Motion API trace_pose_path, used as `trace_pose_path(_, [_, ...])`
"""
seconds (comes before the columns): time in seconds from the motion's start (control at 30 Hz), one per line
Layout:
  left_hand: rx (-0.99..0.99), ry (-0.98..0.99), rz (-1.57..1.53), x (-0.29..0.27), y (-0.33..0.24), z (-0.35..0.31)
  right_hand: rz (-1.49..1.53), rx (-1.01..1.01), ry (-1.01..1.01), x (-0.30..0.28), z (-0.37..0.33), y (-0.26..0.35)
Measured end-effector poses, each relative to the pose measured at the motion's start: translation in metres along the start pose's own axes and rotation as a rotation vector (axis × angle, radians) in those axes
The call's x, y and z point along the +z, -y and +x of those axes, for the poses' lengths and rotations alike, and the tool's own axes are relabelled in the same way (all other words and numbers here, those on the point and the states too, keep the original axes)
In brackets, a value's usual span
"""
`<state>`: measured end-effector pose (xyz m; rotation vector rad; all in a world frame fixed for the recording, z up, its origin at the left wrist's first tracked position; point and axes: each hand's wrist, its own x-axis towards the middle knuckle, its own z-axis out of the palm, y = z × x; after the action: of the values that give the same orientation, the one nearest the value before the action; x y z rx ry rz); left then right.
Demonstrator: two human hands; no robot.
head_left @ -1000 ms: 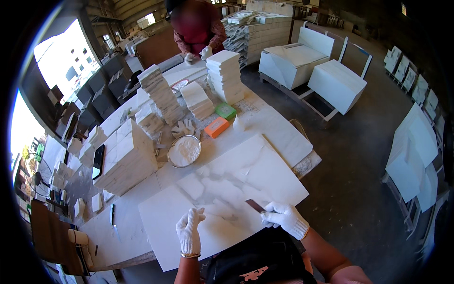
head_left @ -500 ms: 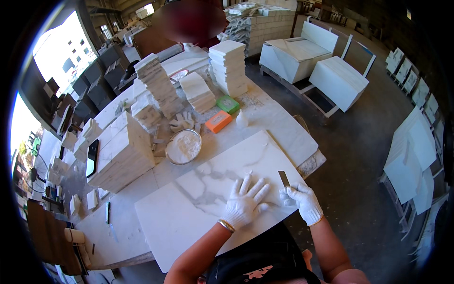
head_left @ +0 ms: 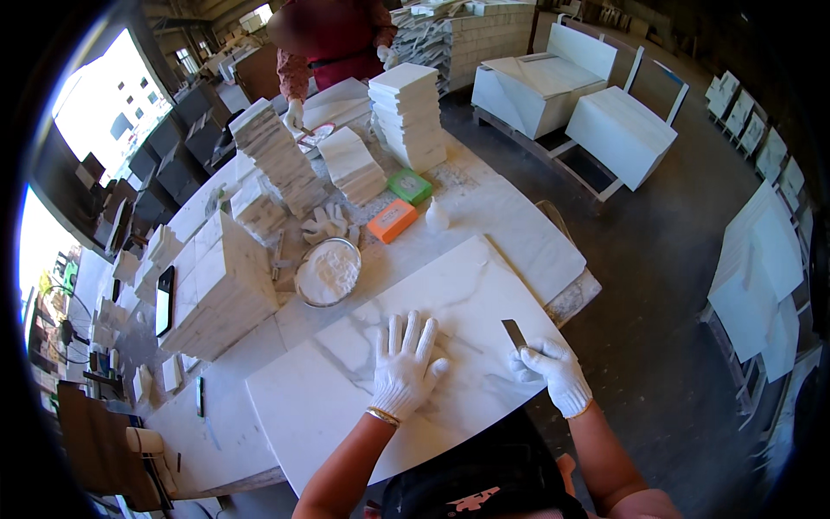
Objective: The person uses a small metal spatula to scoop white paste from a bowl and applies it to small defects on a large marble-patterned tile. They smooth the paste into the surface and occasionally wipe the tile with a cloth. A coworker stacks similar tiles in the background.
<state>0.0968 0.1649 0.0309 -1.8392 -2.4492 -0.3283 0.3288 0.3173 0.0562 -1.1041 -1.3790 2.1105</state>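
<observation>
A white marble slab with grey veins (head_left: 320, 415) lies on the worktable in front of me. Flat on its surface rests my left hand (head_left: 405, 363), in a white knit glove with the fingers spread. My right hand (head_left: 553, 370), gloved too, is closed around a small flat metal blade (head_left: 514, 334) at the slab's right edge; the blade points up and away from me. Beyond the slab sits a round metal bowl of white powder (head_left: 329, 272). Near the bowl are an orange box (head_left: 392, 221), a green box (head_left: 409, 186) and a small white bottle (head_left: 437, 214).
Stacks of marble tiles (head_left: 408, 117) and a big marble block pile (head_left: 226, 285) stand on the table (head_left: 519, 225). A phone (head_left: 165, 300) leans on the pile's left side. Loose gloves (head_left: 328, 225) lie behind the bowl. Across the table a co-worker in red (head_left: 341, 43) stands.
My left hand has slid left across the slab, fingers still spread. My right hand keeps the blade, which has tilted slightly. The co-worker has shifted left, and their gloved hands now show.
</observation>
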Motion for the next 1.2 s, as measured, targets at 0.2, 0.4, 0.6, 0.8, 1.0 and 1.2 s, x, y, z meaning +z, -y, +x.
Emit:
trace_pose_path(0.2, [0.044,0.025,-0.097,0.000,-0.021,0.041,0.030,0.003,0.048,-0.004,0.001,-0.004])
trace_pose_path(0.4, [0.214,0.018,-0.121,-0.001,-0.045,0.081,-0.015,-0.028,0.067,-0.003,-0.001,0.001])
trace_pose_path(0.6, [0.261,0.052,-0.050,0.028,-0.044,0.128,-0.026,0.014,0.065,-0.004,-0.006,0.006])
trace_pose_path(0.8, [0.045,0.009,-0.055,0.025,-0.009,0.138,-0.029,-0.012,0.092,-0.006,-0.003,-0.002])
trace_pose_path(1.0, [-0.044,-0.071,-0.030,0.035,0.018,0.121,0.069,-0.034,0.049,-0.005,-0.002,-0.007])
trace_pose_path(1.2, [0.164,-0.129,-0.124,0.034,-0.015,0.134,0.121,-0.022,0.000,-0.007,0.000,-0.007])
